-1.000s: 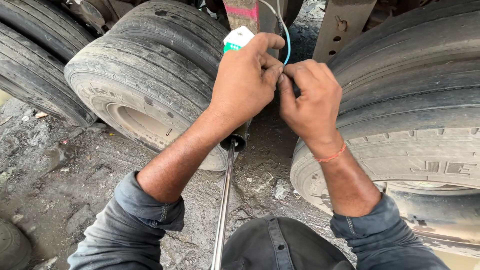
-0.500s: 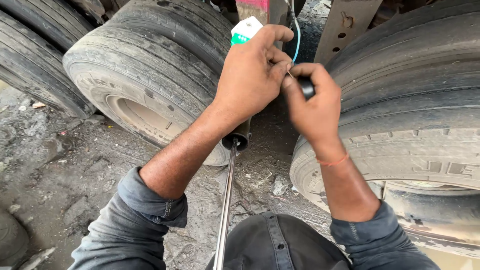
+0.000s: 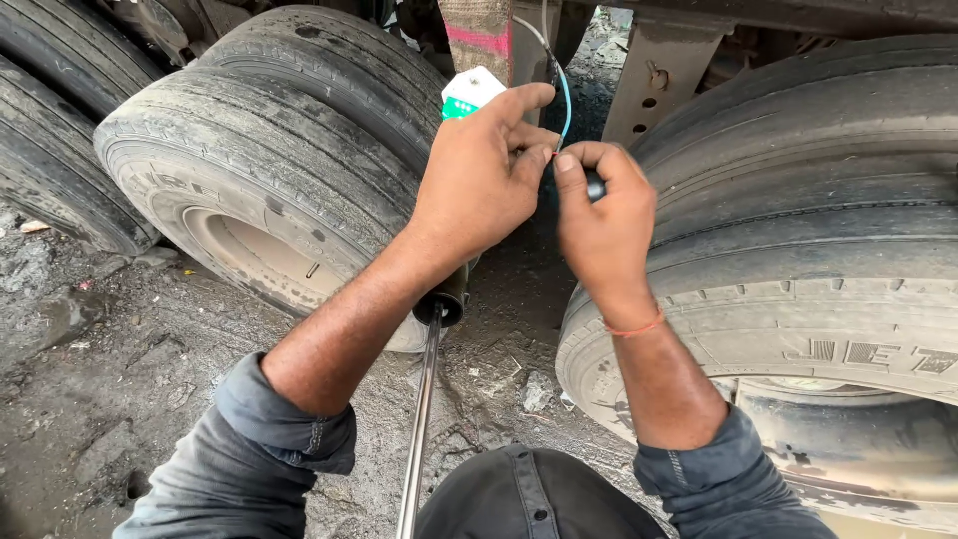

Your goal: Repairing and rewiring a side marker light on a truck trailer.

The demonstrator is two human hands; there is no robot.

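My left hand (image 3: 479, 175) and my right hand (image 3: 604, 225) meet in the gap between two big truck tyres. The left hand's fingers pinch thin wires (image 3: 561, 95) that hang down from the vehicle's underside, one light blue, one white. A white and green tag (image 3: 467, 92) shows above the left hand's knuckles. My right hand is closed around a small dark object (image 3: 596, 185), mostly hidden, and its thumb and forefinger touch the wire ends by the left fingertips.
A worn tyre (image 3: 249, 160) stands at the left and another tyre (image 3: 798, 240) at the right. A long metal rod with a dark handle (image 3: 424, 399) runs down the middle below my left forearm. A dark cap (image 3: 539, 499) sits at the bottom. The ground is muddy.
Both hands have stayed together at the wires; the right fingers have shifted on the wire ends and the dark object shows in the right hand. The view has moved slightly.
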